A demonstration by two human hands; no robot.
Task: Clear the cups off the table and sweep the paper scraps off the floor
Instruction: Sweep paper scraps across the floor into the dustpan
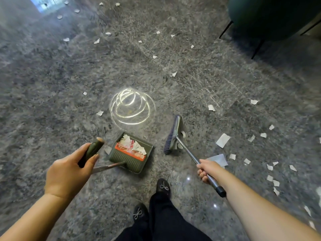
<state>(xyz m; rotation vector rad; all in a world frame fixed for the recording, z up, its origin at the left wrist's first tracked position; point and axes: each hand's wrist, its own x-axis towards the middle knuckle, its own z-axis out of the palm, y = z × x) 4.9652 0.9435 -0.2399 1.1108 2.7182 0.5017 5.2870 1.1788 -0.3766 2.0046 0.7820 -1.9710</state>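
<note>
Paper scraps [222, 140] litter the floor [52, 101] near a dark chair [271, 16].

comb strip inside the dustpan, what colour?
Orange-red comb strip, set in the olive-green dustpan. Head view, the only one.

Dark chair [271, 16] cropped at top edge; far scraps [59, 16] blurred.

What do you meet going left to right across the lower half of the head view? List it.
Left hand on the dustpan's grip → dustpan holding paper scraps → broom head → right hand on the broom handle → loose scraps on the floor.
</note>
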